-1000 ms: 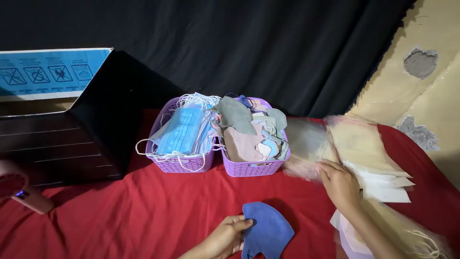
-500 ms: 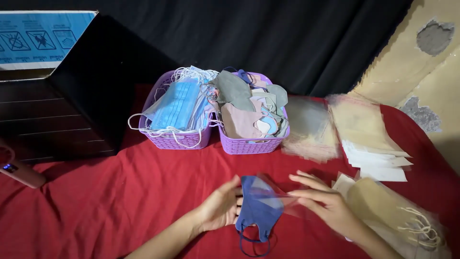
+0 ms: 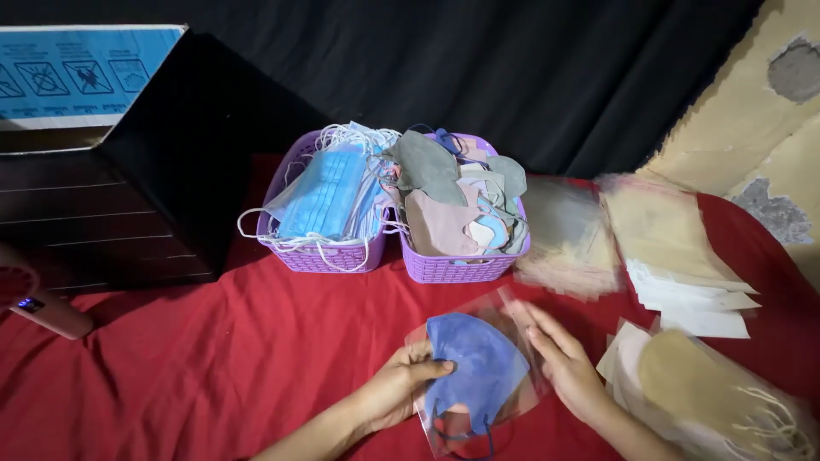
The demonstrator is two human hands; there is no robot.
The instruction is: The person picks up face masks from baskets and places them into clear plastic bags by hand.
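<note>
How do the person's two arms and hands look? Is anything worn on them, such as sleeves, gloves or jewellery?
Both are bare. The left hand and the right hand have no gloves, and no ring shows on the fingers. The forearms are uncovered up to the picture's lower edge: no sleeve, watch or bracelet is visible. The fingers are slender; the nails are too small to judge.

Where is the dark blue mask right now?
The dark blue mask is low in the head view, centre, inside a clear plastic sleeve between the left hand and right hand, in front of the purple baskets.
</note>
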